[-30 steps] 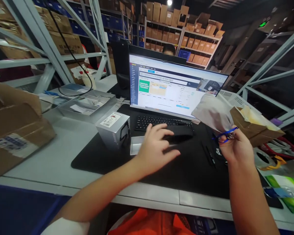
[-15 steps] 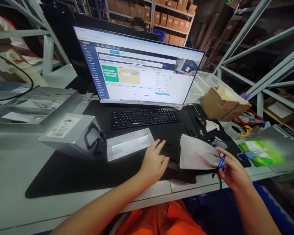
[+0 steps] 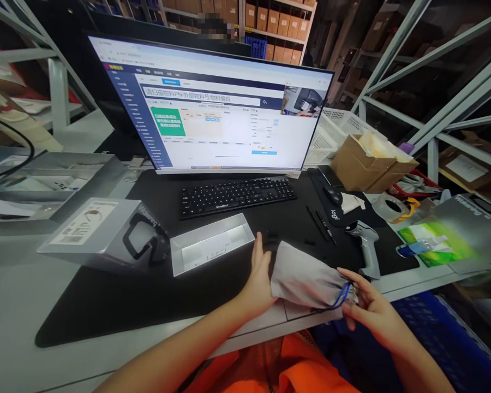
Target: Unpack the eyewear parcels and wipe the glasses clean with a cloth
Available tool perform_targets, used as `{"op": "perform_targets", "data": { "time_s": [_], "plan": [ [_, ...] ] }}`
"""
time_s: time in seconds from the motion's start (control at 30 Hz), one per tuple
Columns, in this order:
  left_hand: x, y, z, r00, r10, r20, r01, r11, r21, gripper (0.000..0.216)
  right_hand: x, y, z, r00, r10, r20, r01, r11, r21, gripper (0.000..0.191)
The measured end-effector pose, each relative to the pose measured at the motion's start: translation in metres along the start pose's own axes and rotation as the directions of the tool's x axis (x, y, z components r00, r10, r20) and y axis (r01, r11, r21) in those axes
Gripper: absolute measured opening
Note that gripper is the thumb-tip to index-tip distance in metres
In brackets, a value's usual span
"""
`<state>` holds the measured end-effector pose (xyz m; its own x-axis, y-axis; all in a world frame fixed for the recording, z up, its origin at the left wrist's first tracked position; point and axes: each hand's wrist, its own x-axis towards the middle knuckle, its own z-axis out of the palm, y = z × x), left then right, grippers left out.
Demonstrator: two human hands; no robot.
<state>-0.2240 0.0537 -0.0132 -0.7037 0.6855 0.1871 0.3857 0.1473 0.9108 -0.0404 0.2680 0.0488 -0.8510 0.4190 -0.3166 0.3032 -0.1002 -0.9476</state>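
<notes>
- The right hand point(image 3: 366, 311) is pinching the gathered neck of a grey pouch point(image 3: 305, 279), thumb and fingers closing on the fabric where a blue cord point(image 3: 342, 295) is looping out. Gripping there seems to be keeping the mouth bunched shut.
- The left hand point(image 3: 258, 275) is pressing against the pouch's opposite, closed end with the thumb pointing up. Its fingers are hiding behind the fabric, so I cannot tell whether it is gripping or only steadying.
- The pouch is stretching between the two hands, slanting down from the left hand to the right. It is resting near the front edge of the black desk mat point(image 3: 118, 295), which is probably taking its weight.
- A barcode scanner point(image 3: 366, 244) is lying on its side just beyond the right hand, close by and apart from it.
- A shallow silver tray point(image 3: 210, 246) is sitting open side up just beyond the left hand and to its left. A silver box point(image 3: 94, 234) is lying further left.
- The keyboard point(image 3: 237, 195) and monitor point(image 3: 213, 109) are standing well beyond both hands.
- Counting: two hands, one pouch, one cord, one scanner, one tray, one silver box, one keyboard, one monitor, one mouse point(image 3: 333, 195) and what look like two dark pens point(image 3: 321, 222) beyond the right hand.
</notes>
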Motion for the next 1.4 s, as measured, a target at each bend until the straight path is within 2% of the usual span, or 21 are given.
{"op": "perform_targets", "data": {
  "time_s": [0.07,0.17,0.3,0.37,0.43,0.53,0.6,0.63,0.7,0.77,0.8,0.87,0.93,1.07,1.13,1.2,1.27,1.4],
  "plan": [
    [0.002,0.005,0.0,0.998,-0.058,-0.006,0.058,0.998,-0.017,0.072,0.0,-0.002,-0.012,1.0,-0.001,-0.029,-0.002,0.995,-0.1,0.056],
    [0.002,0.012,0.0,0.996,-0.091,0.018,0.091,0.996,-0.017,0.073,0.01,-0.002,-0.013,0.997,0.036,-0.072,-0.044,0.993,-0.113,0.054],
    [0.0,0.016,0.0,0.996,-0.076,0.047,0.076,0.997,0.002,0.073,0.031,0.001,0.005,0.995,0.094,0.03,-0.089,0.987,-0.134,0.042],
    [0.0,0.015,0.0,0.997,-0.061,0.048,0.061,0.998,0.017,0.069,0.036,-0.001,0.012,0.992,0.108,0.062,-0.097,0.982,-0.16,0.042],
    [0.001,0.013,-0.001,0.997,-0.067,0.033,0.066,0.998,0.02,0.058,0.037,-0.005,0.016,0.996,0.082,0.045,-0.074,0.985,-0.157,0.045],
    [0.003,0.011,-0.002,0.996,-0.084,0.011,0.084,0.996,-0.008,0.033,0.035,-0.011,0.017,0.997,-0.072,0.035,0.078,0.976,-0.201,0.046],
    [0.005,0.011,-0.003,0.996,-0.09,0.01,0.09,0.996,-0.02,0.025,0.036,-0.014,0.019,0.972,-0.225,0.065,0.232,0.886,-0.401,0.04],
    [0.005,0.011,-0.003,0.996,-0.087,0.01,0.087,0.996,-0.015,0.026,0.038,-0.016,0.021,0.949,-0.302,0.087,0.3,0.791,-0.533,0.034],
    [0.004,0.012,-0.002,0.998,-0.067,0.007,0.067,0.998,0.022,0.03,0.045,-0.019,0.029,0.895,-0.415,0.163,0.38,0.517,-0.767,0.023],
    [0.002,0.012,-0.002,0.999,-0.048,0.001,0.048,0.995,0.085,0.034,0.055,-0.022,0.038,0.868,-0.443,0.223,0.356,0.244,-0.902,0.023],
    [0.001,0.012,-0.002,0.999,-0.044,0.0,0.043,0.992,0.122,0.035,0.06,-0.024,0.043,0.869,-0.433,0.241,0.329,0.139,-0.934,0.025],
    [0.0,0.01,-0.003,1.0,-0.021,0.006,0.02,0.98,0.199,0.037,0.069,-0.029,0.049,0.879,-0.397,0.262,0.297,0.027,-0.954,0.027],
    [0.0,0.008,-0.007,0.999,0.048,0.017,-0.051,0.96,0.277,0.04,0.075,-0.035,0.049,0.874,-0.38,0.302,0.348,0.056,-0.936,0.026],
    [0.003,0.007,-0.015,0.954,0.286,0.088,-0.296,0.856,0.424,0.032,0.075,-0.045,0.042,0.823,-0.423,0.38,0.525,0.308,-0.793,0.019],
    [0.005,0.01,-0.018,0.92,0.358,0.159,-0.388,0.778,0.494,0.028,0.074,-0.046,0.04,0.804,-0.427,0.414,0.569,0.348,-0.745,0.024],
    [0.006,0.014,-0.019,0.906,0.377,0.193,-0.417,0.711,0.566,0.027,0.072,-0.046,0.04,0.803,-0.4,0.442,0.571,0.303,-0.763,0.025],
    [0.006,0.019,-0.02,0.901,0.395,0.176,-0.412,0.66,0.628,0.028,0.072,-0.046,0.043,0.829,-0.347,0.439,0.527,0.221,-0.821,0.019],
    [0.003,0.021,-0.021,0.842,0.517,0.158,-0.483,0.59,0.646,0.023,0.072,-0.042,0.05,0.883,-0.261,0.391,0.401,-0.013,-0.916,0.015]
  ]
}}
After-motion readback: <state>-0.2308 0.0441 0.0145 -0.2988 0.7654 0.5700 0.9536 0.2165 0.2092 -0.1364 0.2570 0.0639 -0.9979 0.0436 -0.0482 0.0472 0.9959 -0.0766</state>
